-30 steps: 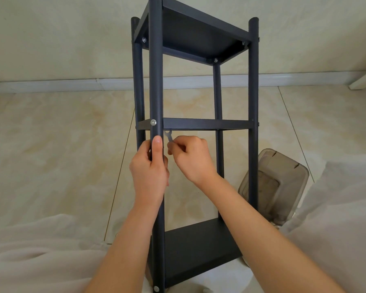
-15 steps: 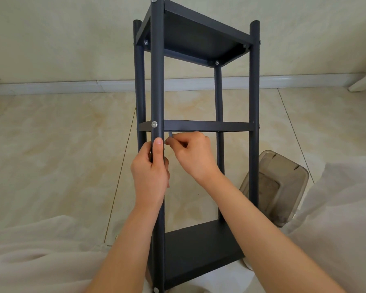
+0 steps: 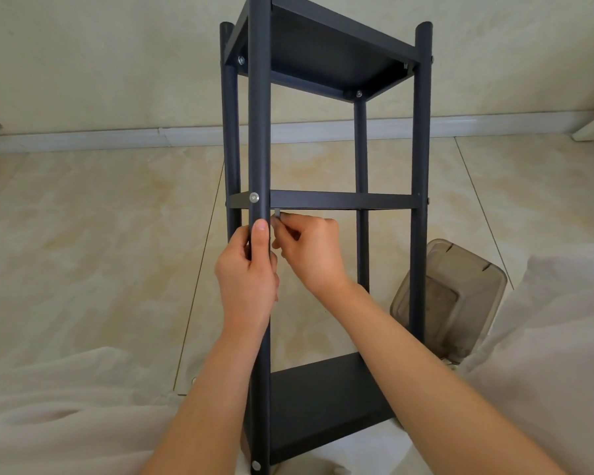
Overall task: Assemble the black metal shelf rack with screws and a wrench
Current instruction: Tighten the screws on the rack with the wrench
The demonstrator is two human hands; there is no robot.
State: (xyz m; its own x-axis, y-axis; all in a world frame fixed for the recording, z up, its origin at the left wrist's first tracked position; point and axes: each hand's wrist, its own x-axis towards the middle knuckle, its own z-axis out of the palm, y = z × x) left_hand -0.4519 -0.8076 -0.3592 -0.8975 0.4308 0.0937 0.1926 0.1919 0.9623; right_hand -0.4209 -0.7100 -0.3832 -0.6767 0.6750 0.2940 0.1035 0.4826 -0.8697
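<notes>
Black metal shelf rack [image 3: 326,201] stands upright on the floor [image 3: 100,234], which is glossy beige marble-look tile. Three flat tiers, four round matte posts.

Left hand [image 3: 247,279] is curled round the near front post [image 3: 259,132] just below the middle tier, thumb laid straight up the tube. A silver round-head screw [image 3: 253,197] is seated in that post at the middle tier's edge.

Right hand [image 3: 311,252], fingers bunched, pinches a small grey metal wrench [image 3: 277,212]. Its short tip points up, just under the middle tier, beside the post.

A smoky translucent plastic container [image 3: 460,296] with rounded corners lies tilted on the floor behind the right front post. Pale soft cloth [image 3: 546,337], creased, at both lower corners.
</notes>
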